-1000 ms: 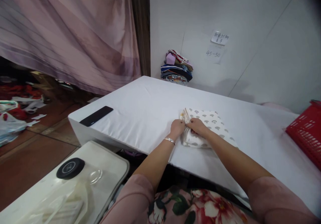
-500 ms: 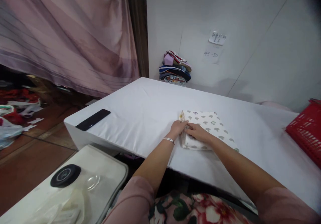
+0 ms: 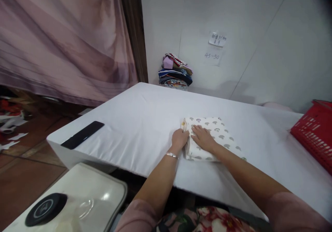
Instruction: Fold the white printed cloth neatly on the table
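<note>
A folded white cloth with small grey prints (image 3: 217, 132) lies on the white padded table (image 3: 145, 121). My left hand (image 3: 180, 138) is at the cloth's left folded edge, fingers curled against it. My right hand (image 3: 202, 137) lies flat on top of the cloth, fingers stretched out and pressing down. A thin bracelet is on my left wrist.
A black phone (image 3: 82, 134) lies near the table's left corner. A pile of folded clothes (image 3: 175, 71) sits at the far wall. A red plastic basket (image 3: 314, 131) stands at the right edge. A white lid with a black round disc (image 3: 46, 209) is at the lower left.
My right hand let go of the cloth's edge and flattened on top of it. My left hand stayed at the left edge. The camera view shifted a little to the right.
</note>
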Available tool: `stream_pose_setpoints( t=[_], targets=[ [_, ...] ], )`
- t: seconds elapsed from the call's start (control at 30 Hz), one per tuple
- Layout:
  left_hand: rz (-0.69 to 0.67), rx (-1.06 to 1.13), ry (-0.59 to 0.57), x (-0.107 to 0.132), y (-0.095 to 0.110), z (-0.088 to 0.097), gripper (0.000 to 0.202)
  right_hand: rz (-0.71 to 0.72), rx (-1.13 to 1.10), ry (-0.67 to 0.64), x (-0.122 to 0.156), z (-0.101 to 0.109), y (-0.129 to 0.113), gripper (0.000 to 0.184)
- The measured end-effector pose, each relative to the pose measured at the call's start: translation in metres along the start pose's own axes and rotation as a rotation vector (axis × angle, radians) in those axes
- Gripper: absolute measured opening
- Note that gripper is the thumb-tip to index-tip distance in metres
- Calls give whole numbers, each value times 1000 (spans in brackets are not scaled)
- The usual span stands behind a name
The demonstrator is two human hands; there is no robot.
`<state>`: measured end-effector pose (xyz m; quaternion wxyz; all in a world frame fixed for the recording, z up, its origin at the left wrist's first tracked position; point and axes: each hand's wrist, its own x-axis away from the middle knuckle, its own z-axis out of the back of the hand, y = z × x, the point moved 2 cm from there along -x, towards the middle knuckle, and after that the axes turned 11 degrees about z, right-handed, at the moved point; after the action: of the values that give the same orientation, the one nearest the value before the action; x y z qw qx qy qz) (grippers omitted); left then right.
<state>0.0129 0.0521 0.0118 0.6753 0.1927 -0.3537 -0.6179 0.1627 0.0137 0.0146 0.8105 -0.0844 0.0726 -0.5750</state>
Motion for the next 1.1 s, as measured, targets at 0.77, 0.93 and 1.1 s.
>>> stream_pose_setpoints(
  t=[0.77,0.93,1.1],
  targets=[
    [-34,55,-35,-11,-6,5,28,66,-88,25,-56,24,10,56],
    [-29,69,-47,-12,-7,5,27,-57,50,100,-3,34,46,60],
    [-24,61,-61,-15,-8,2,27,-142,84,17,19,19,78,57]
  ],
)
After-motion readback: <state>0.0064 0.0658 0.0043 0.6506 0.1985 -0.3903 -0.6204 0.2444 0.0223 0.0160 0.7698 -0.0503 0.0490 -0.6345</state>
